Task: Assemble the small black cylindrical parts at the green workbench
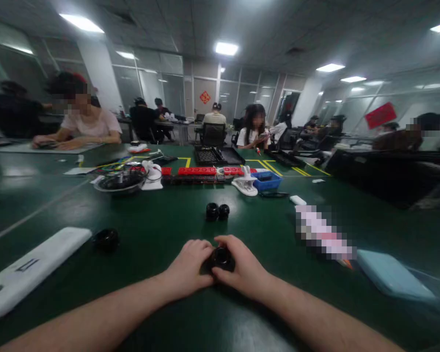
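Note:
Low in the middle of the head view, my left hand point(190, 261) and my right hand point(244, 266) close around a small black round part point(222, 256) with a hole in its top. Fingers of both hands press on its sides, and much of its left side is hidden by them. Beyond my fingertips, two similar glossy black round parts point(212, 211) stand side by side on the green table point(161, 220). Off to the left sits a larger black hollow round part point(106, 239).
A long white device point(40, 269) lies at left, a light blue box point(394, 274) at right. Farther back stand a bowl of cables point(121, 185), red strips point(201, 171), a white clip point(246, 185) and a blue bin point(269, 182). Several people sit around other tables.

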### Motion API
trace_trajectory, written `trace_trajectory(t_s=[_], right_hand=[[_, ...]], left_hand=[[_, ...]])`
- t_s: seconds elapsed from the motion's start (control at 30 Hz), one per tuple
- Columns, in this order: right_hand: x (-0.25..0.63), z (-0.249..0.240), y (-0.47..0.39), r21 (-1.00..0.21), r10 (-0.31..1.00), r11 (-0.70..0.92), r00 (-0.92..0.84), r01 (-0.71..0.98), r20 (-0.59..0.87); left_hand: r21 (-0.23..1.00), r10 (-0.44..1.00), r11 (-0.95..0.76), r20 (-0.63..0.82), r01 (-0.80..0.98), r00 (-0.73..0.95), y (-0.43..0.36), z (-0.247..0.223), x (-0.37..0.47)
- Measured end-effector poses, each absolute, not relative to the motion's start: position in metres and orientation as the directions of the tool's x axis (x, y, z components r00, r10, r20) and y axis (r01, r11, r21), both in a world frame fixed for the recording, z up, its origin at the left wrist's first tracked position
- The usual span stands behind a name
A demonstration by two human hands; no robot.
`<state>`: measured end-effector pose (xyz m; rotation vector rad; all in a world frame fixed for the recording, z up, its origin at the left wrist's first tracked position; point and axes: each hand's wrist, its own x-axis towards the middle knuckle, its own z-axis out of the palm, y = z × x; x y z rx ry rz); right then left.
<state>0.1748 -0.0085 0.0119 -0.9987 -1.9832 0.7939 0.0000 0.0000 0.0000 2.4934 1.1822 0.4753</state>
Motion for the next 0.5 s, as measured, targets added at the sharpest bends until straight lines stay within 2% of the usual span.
trace_trajectory(t_s=[0.17, 0.3, 0.4, 0.5], right_hand=[[0.181, 0.014, -0.005, -0.82, 0.871, 0.476, -0.301, 0.318, 0.389], [0.185, 0.008, 0.007, -0.888, 0.912, 0.4, -0.195, 0.227, 0.361], [0.186, 0.005, 0.017, -0.937, 0.946, 0.32, -0.106, 0.141, 0.307], [0.188, 0.005, 0.023, -0.966, 0.967, 0.251, -0.053, 0.069, 0.247]], left_hand=[[0.45, 0.797, -0.584, 0.159, 0.676, 0.583, 0.0, 0.001, -0.001], [0.481, 0.818, -0.553, 0.16, 0.68, 0.552, -0.001, 0.002, 0.0], [0.461, 0.871, -0.48, 0.153, 0.746, 0.466, -0.002, 0.004, 0.0], [0.387, 0.934, -0.357, 0.122, 0.85, 0.336, -0.003, 0.008, -0.006]])
